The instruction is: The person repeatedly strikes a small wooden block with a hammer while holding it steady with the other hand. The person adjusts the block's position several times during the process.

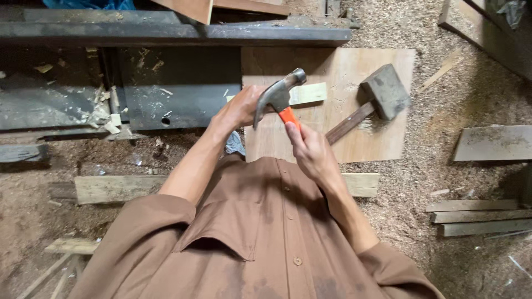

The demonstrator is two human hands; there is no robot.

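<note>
A steel claw hammer with an orange handle (280, 99) is held up in front of the person's brown button shirt (260, 232), over the near left corner of a square plywood board (332, 138) that lies on the sawdust-covered floor (460, 99). The right hand (310, 152) is wrapped around the orange handle just below the head, its fingers curled shut on the grip. The left hand (241, 108) sits directly left of the hammer head, touching it and closed about a pale, flat strip of wood (306, 93), whose free end sticks out to the right of the head above the plywood board; exactly how the fingers pinch the strip cannot be told, as the hammer head covers them. On the far right part of the plywood board lies a heavy mallet with a grey block head and a brown wooden handle (377, 97), its handle pointing back toward the right hand without touching it. To the left of the plywood board stands a dark metal machine frame (166, 83) littered with wood chips. Near the person's side of the board, a long pale plank (116, 188) lies across the floor, passing under the arms. Well to the right of the board, several grey wooden slats (476, 216) lie stacked in the sawdust.
</note>
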